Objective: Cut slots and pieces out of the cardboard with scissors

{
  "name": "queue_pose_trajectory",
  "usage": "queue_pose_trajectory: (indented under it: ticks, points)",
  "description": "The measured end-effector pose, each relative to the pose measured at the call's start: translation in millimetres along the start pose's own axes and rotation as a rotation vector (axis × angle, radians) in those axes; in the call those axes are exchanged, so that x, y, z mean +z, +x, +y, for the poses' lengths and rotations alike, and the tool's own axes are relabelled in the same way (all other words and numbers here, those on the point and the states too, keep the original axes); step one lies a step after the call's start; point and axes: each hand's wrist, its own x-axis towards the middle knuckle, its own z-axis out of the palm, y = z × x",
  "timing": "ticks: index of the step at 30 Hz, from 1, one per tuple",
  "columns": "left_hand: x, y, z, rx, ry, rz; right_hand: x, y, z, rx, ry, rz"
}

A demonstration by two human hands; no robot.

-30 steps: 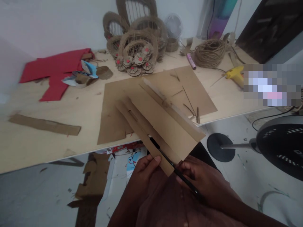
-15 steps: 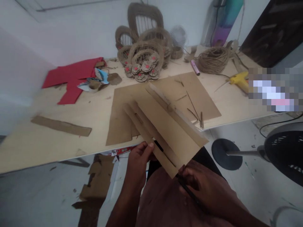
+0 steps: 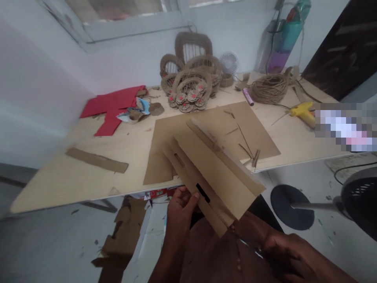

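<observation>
My left hand (image 3: 180,208) pinches the near left edge of a folded brown cardboard piece (image 3: 215,177) held above my lap. A black blade of a pair of scissors (image 3: 203,192) shows through a slit in the cardboard. My right hand (image 3: 282,251) is closed around the scissors' handle below the cardboard's near corner. A large flat cardboard sheet (image 3: 256,129) lies on the wooden table (image 3: 88,177) behind.
On the table: red paper (image 3: 113,108), a cardboard strip (image 3: 97,160), woven twine baskets (image 3: 191,78), a twine coil (image 3: 269,88), a yellow glue gun (image 3: 300,112). A black fan (image 3: 361,200) stands on the right. Cardboard scraps (image 3: 122,236) lie on the floor.
The scissors have been drawn back, so less blade shows over the cardboard. My right hand moved down and to the right. The view tilted up.
</observation>
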Motion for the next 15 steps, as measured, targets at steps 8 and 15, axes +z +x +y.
queue_pose_trajectory:
  ticks: [8, 15]
  points:
    - [-1.1, -7.0, -3.8, 0.019, -0.062, 0.067, 20.4, 29.9, -27.6, 0.050, 0.161, -0.084]
    - [-5.1, 6.0, 4.8, 0.044, -0.095, 0.097, 31.9, 47.2, 3.9, -0.005, 0.287, -0.078]
